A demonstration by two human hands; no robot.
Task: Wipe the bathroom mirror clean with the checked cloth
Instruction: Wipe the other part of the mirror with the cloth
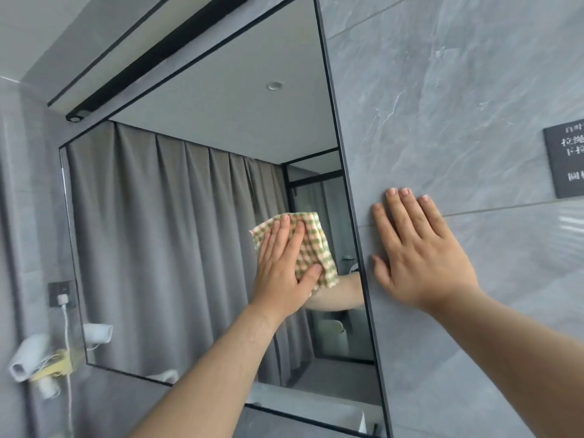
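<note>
The large black-framed bathroom mirror (177,235) fills the middle of the head view and reflects grey curtains. The checked cloth (311,245), green, orange and white, lies flat on the glass near the mirror's right edge. My left hand (282,263) presses the cloth against the mirror with straight fingers spread over it and the thumb on its lower part. My right hand (417,251) rests flat on the grey marbled wall tile (458,90) just right of the mirror frame, fingers straight and pointing up.
A dark sign with white writing (565,159) hangs on the wall at the far right. A wall socket with a white plug and cable (62,297) sits left of the mirror, above a white hair dryer in a holder (34,358). A black light bar (151,61) runs above.
</note>
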